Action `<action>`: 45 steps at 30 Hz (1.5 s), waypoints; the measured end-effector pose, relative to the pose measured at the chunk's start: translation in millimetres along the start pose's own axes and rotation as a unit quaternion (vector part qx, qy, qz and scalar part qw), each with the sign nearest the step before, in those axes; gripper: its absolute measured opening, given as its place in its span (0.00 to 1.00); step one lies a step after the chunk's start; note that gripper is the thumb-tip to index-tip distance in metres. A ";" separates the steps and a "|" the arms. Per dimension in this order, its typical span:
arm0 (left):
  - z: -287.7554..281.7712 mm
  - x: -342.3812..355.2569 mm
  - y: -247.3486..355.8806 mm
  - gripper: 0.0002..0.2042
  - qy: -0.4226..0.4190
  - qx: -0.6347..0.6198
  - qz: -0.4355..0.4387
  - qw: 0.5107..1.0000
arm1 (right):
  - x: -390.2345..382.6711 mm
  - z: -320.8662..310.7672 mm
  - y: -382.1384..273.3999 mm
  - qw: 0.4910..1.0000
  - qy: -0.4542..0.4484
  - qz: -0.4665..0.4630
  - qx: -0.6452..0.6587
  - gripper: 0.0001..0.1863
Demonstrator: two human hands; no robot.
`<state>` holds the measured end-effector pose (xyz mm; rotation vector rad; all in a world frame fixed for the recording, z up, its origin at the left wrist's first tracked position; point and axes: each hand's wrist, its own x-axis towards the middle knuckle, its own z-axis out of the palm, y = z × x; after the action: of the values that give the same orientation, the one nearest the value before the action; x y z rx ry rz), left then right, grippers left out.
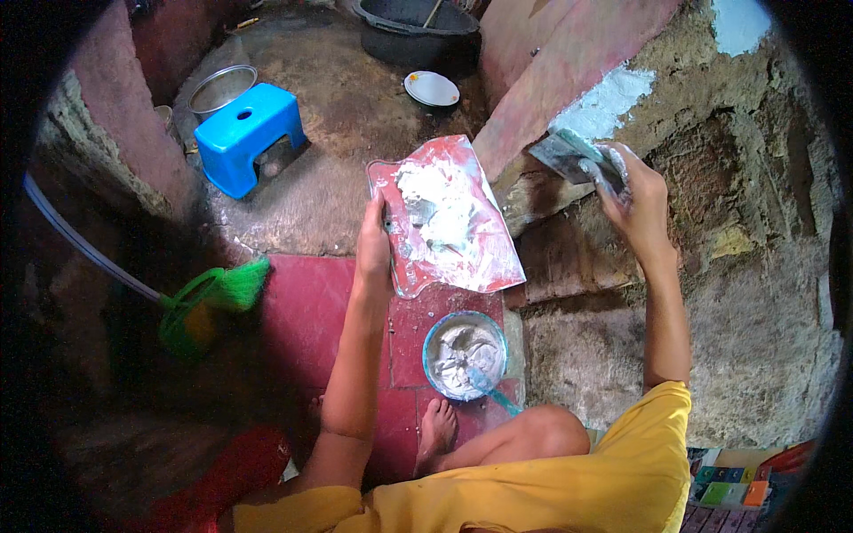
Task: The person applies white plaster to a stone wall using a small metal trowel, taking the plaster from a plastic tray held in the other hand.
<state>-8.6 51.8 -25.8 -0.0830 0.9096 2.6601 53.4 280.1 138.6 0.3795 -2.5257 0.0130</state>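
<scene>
My left hand (374, 238) grips the left edge of a flat red board (413, 266), held level above the floor. A heap of wet white plaster (444, 206) lies spread over the board. To the right, my right hand (633, 194) is closed around a flat plastering trowel (569, 158), whose blade lies close against the rough wall. White paste coats those fingers. Just above the trowel is a fresh white patch (606, 99) on the wall. Below the board, a round bowl (429, 369) of white paste stands on the red tiles, with a blue-handled tool (498, 396) in it.
A blue plastic stool (244, 133) stands at the far left, with a metal pot (222, 86) behind it. A white plate (432, 89) and a large black basin (418, 40) are at the back. A green broom (238, 286) leans at left. My bare foot (436, 431) is beside the bowl.
</scene>
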 end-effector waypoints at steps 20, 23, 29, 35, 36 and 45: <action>-7.8 -4.8 -7.2 0.22 -0.016 -0.025 -0.033 0.999 | 18.2 -6.7 19.6 0.987 0.141 0.077 -0.016 0.11; -7.0 -5.1 -8.9 0.22 -0.017 -0.020 -0.037 0.999 | 20.0 -14.5 16.3 0.982 0.158 0.102 -0.008 0.10; -3.6 -6.5 -10.9 0.22 -0.018 -0.013 -0.045 0.999 | 20.9 -26.8 21.5 0.970 0.206 0.121 0.038 0.10; -2.1 -6.0 -14.0 0.22 -0.029 -0.015 -0.040 0.999 | 16.5 -27.8 19.7 0.988 0.123 0.088 0.026 0.11; -1.6 -5.9 -14.5 0.22 -0.031 -0.014 -0.041 0.999 | 16.6 -26.7 20.2 0.991 0.118 0.069 0.013 0.11; 0.1 -7.0 -14.4 0.23 -0.045 0.002 -0.044 0.998 | 10.6 -32.9 58.9 0.972 0.179 0.126 0.089 0.13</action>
<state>2.7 60.6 -33.0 -0.0026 0.8615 2.5581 47.0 336.8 176.1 0.1079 -2.2013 0.3754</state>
